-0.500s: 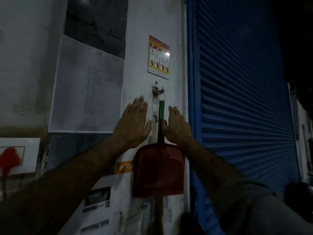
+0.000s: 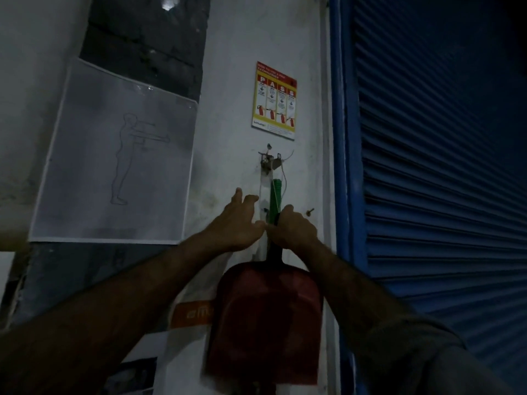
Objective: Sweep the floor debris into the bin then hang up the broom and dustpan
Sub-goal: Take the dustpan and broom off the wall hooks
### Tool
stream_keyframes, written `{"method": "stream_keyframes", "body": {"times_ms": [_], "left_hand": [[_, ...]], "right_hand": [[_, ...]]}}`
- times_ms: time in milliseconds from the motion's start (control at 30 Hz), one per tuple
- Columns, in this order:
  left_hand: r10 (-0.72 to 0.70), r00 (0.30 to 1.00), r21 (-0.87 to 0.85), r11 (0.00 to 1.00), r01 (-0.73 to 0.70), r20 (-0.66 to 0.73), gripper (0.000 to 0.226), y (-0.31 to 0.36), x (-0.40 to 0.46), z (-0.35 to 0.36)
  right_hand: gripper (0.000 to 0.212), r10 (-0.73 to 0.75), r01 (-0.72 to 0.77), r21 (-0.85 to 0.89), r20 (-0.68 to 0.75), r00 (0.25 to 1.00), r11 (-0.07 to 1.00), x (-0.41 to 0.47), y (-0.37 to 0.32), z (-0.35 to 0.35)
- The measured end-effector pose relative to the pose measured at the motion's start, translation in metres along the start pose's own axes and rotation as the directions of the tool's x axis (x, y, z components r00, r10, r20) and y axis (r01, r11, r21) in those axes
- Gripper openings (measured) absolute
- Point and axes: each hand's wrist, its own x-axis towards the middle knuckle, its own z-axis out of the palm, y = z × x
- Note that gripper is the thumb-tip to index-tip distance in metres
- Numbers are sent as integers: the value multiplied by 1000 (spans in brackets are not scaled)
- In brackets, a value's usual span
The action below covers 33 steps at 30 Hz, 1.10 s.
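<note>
A red dustpan (image 2: 265, 323) hangs flat against the white wall, its dark handle rising to a green broom handle (image 2: 275, 199) strung from a metal hook (image 2: 268, 161). My right hand (image 2: 293, 229) grips the handle just above the dustpan's neck, fingers curled round it. My left hand (image 2: 236, 220) sits just left of it, fingers bent, thumb side touching the right hand beside a white strip on the wall. Whether the left hand holds anything is hidden. The broom head is out of view.
A blue roller shutter (image 2: 442, 181) and its blue frame stand right of the hook. A fire-extinguisher poster (image 2: 274, 99) hangs above it. A large sheet with a figure drawing (image 2: 119, 158) covers the wall at left. An orange label (image 2: 194, 313) sits beside the dustpan.
Both hands were flat and open on the wall on either side of the handle. Now the right hand has curled round the handle and the left has bent its fingers and moved in beside it.
</note>
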Motion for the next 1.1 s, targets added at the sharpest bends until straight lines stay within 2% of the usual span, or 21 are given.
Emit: {"method": "stream_keyframes", "body": {"times_ms": [133, 233, 300, 433, 533, 600, 667, 767, 867, 1000, 1100], "left_hand": [[-18, 998, -23, 1000, 17, -59, 76, 10, 17, 0], [-33, 993, -33, 999, 29, -117, 59, 19, 25, -2], [-39, 989, -30, 999, 35, -143, 56, 24, 29, -4], [-87, 979, -49, 996, 79, -185, 59, 31, 38, -14], [-108, 969, -111, 990, 85, -221, 58, 37, 41, -23], [-106, 969, -134, 988, 77, -223, 57, 41, 42, -29], [-100, 967, -119, 990, 73, -236, 55, 42, 41, -34], [-89, 968, -126, 990, 60, -235, 50, 43, 39, -38], [-100, 970, -182, 981, 60, -221, 46, 45, 39, -39], [-132, 977, -285, 955, 81, -166, 45, 55, 45, -43], [-117, 992, -318, 943, 94, -55, 46, 66, 46, -39]], "right_hand": [[52, -41, 54, 186, -72, 997, 981, 25, 1, -21], [49, -48, 83, 317, -116, 992, 945, 44, -2, -37], [48, -62, 119, 377, -160, 985, 919, 57, -2, -45], [31, -67, 201, 513, -267, 961, 835, 84, -4, -60], [17, -44, 227, 639, -290, 956, 735, 100, -11, -64], [9, 19, 239, 761, -313, 950, 603, 108, -16, -65], [11, 60, 269, 857, -326, 943, 439, 114, -22, -71], [20, 13, 334, 900, -352, 936, 279, 110, -28, -86], [27, -78, 410, 888, -402, 912, 209, 106, -28, -94], [30, -171, 424, 881, -394, 903, 208, 89, -36, -89], [24, -170, 336, 917, -304, 937, 216, 72, -40, -77]]}}
